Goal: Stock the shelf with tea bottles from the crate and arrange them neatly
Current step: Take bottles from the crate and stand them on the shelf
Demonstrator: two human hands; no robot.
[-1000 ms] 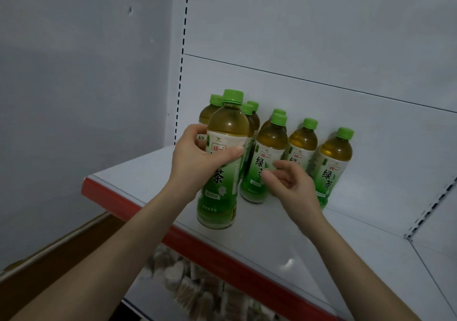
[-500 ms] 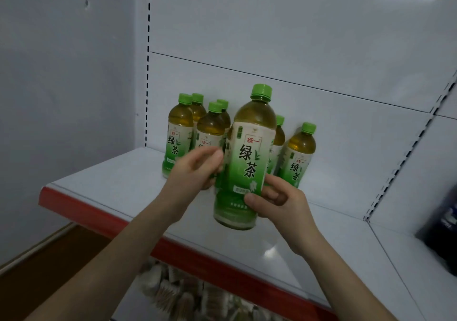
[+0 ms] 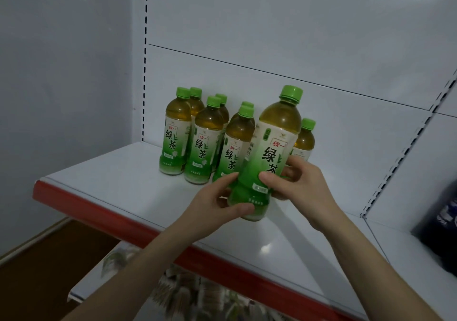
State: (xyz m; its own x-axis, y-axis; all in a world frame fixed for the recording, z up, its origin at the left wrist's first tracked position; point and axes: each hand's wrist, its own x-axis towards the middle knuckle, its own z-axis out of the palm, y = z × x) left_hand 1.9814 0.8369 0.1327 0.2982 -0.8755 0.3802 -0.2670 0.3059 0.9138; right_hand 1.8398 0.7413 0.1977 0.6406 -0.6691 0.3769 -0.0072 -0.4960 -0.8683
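A green-tea bottle (image 3: 272, 147) with a green cap and a green-white label leans slightly over the white shelf (image 3: 118, 180), held near its base by both hands. My left hand (image 3: 217, 209) grips its lower left side with thumb and fingers. My right hand (image 3: 299, 184) wraps the label from the right. Behind it, several matching bottles (image 3: 205, 140) stand upright in a cluster near the back panel; one more bottle (image 3: 305, 138) shows to the right, mostly hidden. The crate is out of view.
The shelf has a red front strip (image 3: 103, 212). A perforated upright (image 3: 145, 49) marks its left end, another upright (image 3: 405, 152) its right. A dark packaged item (image 3: 442, 224) sits on the neighbouring shelf section. Pale packets (image 3: 188, 293) lie on the lower shelf.
The bottle has passed from my left hand into both hands and shifted right, in front of the cluster. My left hand slid down to the bottle's base.
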